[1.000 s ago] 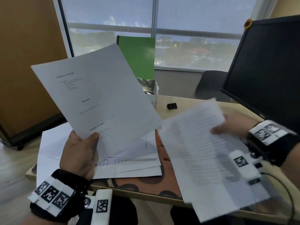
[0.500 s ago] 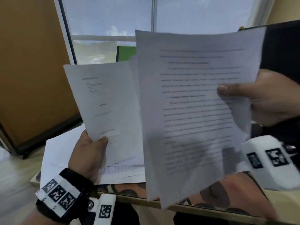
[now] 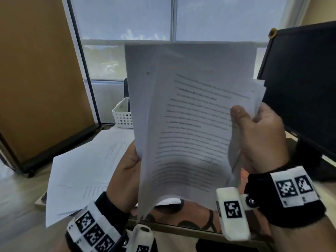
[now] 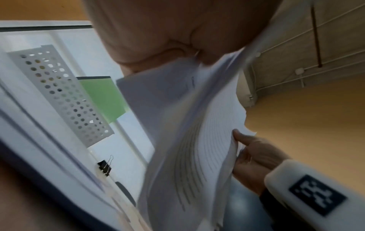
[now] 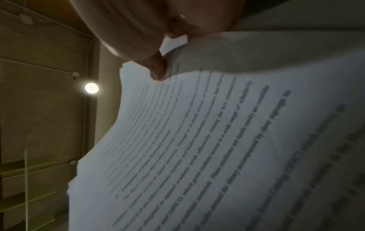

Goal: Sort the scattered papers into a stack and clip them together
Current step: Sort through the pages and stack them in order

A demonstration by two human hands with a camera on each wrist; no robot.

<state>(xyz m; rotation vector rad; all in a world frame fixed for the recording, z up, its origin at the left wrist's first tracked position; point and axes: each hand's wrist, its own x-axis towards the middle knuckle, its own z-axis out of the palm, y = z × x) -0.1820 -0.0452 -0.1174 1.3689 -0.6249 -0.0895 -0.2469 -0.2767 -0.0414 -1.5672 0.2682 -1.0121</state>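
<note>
Head view: two hands hold printed sheets upright above the near edge of the bench [image 3: 200, 231]. The left hand [image 3: 127, 171] grips the lower left edge of a mostly blank sheet [image 3: 138, 91] at the back. The right hand [image 3: 261, 142] pinches the right edge of a text-covered sheet [image 3: 190, 135] in front, thumb on the printed face, with more page edges fanned behind it. The front sheet overlaps the back one and its bottom edge curls. More papers [image 3: 81, 171] lie spread on the bench to the left. A white perforated basket [image 3: 122, 115] stands far left of the sheets, and a dark monitor [image 3: 305, 84] stands at right.

Left wrist view: the left hand's fingers [image 4: 168, 39] curl round the edge of the sheets, which blur. A black binder clip [image 4: 105, 165] sits on the bench, apart from the papers, near the basket and a green folder [image 4: 102, 96].

Right wrist view: the right hand's fingers [image 5: 156, 68] pinch the edge of the printed sheets, whose text lines run close to the lens.
</note>
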